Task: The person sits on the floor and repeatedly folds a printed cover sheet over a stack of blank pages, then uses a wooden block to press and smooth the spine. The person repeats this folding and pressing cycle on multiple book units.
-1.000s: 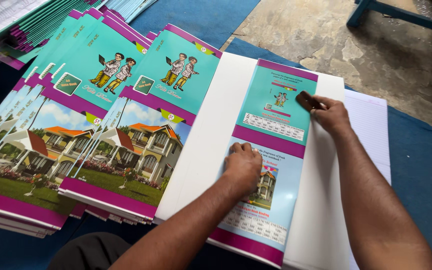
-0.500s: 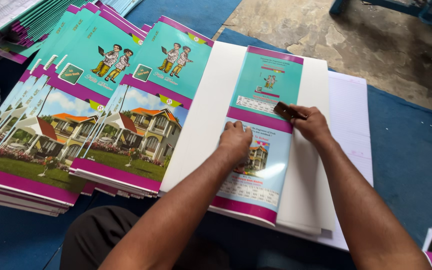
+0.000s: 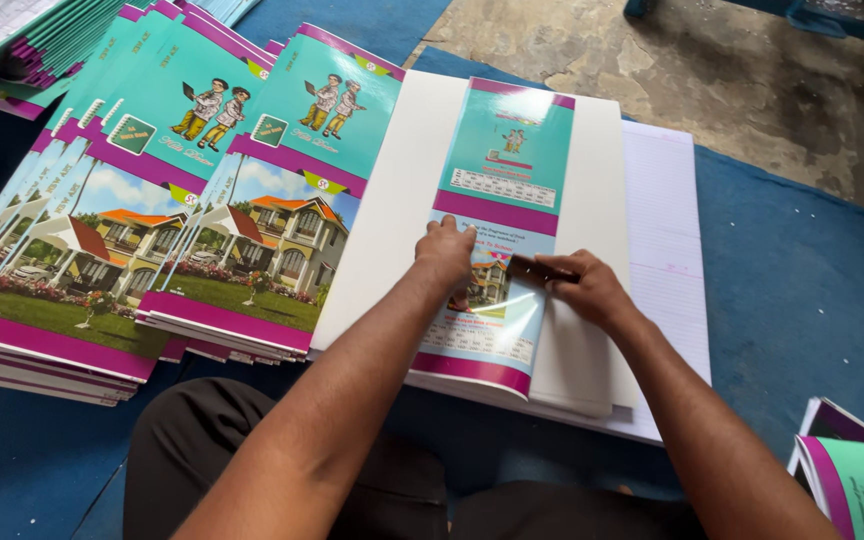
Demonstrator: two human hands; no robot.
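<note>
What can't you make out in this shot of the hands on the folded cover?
- Small dark tool, head view: mostly hidden by the right hand; its kind is unclear.
- Folded cover: its middle is hidden under the left hand.
- Books at lower right: cut off by the frame edge.

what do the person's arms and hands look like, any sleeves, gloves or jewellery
Both forearms are bare to the frame's bottom edge, with no sleeve in view. The left hand and right hand wear no gloves. No watch, ring or bracelet shows. Dark trousers cover the lap below.
</note>
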